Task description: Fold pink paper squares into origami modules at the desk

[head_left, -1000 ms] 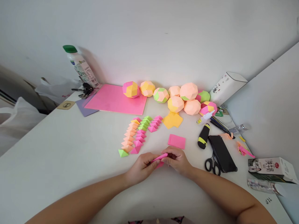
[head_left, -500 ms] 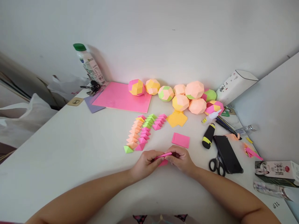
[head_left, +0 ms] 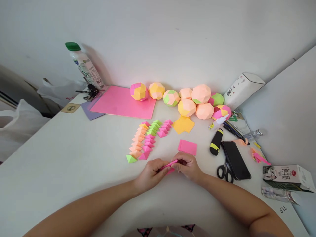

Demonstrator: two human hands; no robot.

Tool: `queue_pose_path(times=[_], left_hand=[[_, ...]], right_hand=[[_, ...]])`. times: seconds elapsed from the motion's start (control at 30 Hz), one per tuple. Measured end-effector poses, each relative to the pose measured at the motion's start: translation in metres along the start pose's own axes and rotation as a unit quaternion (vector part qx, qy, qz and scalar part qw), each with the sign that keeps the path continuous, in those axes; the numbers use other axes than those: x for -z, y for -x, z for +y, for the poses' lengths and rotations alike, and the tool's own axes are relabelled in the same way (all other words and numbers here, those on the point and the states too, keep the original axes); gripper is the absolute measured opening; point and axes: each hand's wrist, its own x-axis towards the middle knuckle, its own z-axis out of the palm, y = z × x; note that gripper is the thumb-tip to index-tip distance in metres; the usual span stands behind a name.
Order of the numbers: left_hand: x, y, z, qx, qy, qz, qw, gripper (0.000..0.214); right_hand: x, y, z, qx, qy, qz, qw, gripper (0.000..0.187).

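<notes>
Pink paper: a small folded pink paper (head_left: 169, 164) is held just above the white table (head_left: 74, 158), near its front edge, between both hands. Its long axis runs left to right, with the right end tilted slightly up and away.
Left hand: the left hand (head_left: 149, 172) is curled nearly closed, pinching the paper's left end between thumb and fingertips.
Right hand: the right hand (head_left: 189, 167) is also curled nearly closed, gripping the paper's right end.
Pink stack: one small stack of pink squares (head_left: 187, 146) lies just beyond the right hand.
Folded units: about two dozen small folded pieces (head_left: 145, 140) in peach, pink, green and yellow sit in three slanted rows beyond the left hand.
Paper balls: nine paper balls (head_left: 187, 107) are clustered along the wall.
Yellow sheets: a few yellow squares (head_left: 183, 125) lie in front of the balls.
Large sheet: one large pink sheet (head_left: 118, 102) lies at the back left.
Bottle: one green-capped bottle (head_left: 85, 67) leans by the wall.
Right side: one pair of scissors (head_left: 224, 172), one black phone (head_left: 235, 160) and one black and yellow marker (head_left: 215, 142) lie close together.
</notes>
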Motion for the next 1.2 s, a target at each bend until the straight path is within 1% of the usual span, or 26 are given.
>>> queue_pose_path(times=[0.13, 0.3, 0.63, 0.77, 0.87, 0.97, 1.07, 1.13, 1.2], left_hand=[[-0.0010, 0.0001, -0.0031, -0.018, -0.014, 0.002, 1.000, 0.035], [-0.0010, 0.0002, -0.0030, -0.013, -0.019, 0.002, 1.000, 0.036], [0.0009, 0.0003, -0.0022, -0.009, -0.014, -0.008, 1.000, 0.033], [0.0010, 0.0004, -0.0041, -0.005, -0.003, -0.009, 1.000, 0.033], [0.0012, 0.0007, -0.0045, 0.005, 0.015, -0.012, 1.000, 0.033], [0.0007, 0.0013, -0.0026, 0.041, 0.046, -0.010, 0.998, 0.031], [0.0000, 0.0011, 0.0002, 0.091, 0.091, 0.005, 0.992, 0.026], [0.0003, 0.0000, 0.0010, 0.080, 0.111, 0.039, 0.990, 0.023], [0.0015, -0.0016, 0.0009, 0.048, 0.106, 0.074, 0.990, 0.023]], right_hand=[[-0.0005, -0.0013, -0.0009, -0.011, -0.013, -0.002, 1.000, 0.020], [0.0002, -0.0012, -0.0025, -0.018, -0.019, -0.003, 1.000, 0.023], [0.0001, -0.0010, -0.0044, -0.016, -0.032, 0.001, 0.999, 0.016], [0.0013, -0.0006, -0.0044, -0.028, -0.038, 0.008, 0.999, 0.017], [0.0027, 0.0005, -0.0046, -0.031, -0.033, 0.002, 0.999, 0.018], [0.0049, 0.0021, -0.0037, -0.034, -0.031, 0.007, 0.999, 0.020], [0.0071, 0.0036, -0.0022, -0.047, -0.033, 0.019, 0.998, 0.023], [0.0077, 0.0045, -0.0021, -0.054, -0.037, 0.027, 0.997, 0.025], [0.0071, 0.0054, -0.0034, -0.053, -0.040, 0.026, 0.997, 0.026]])
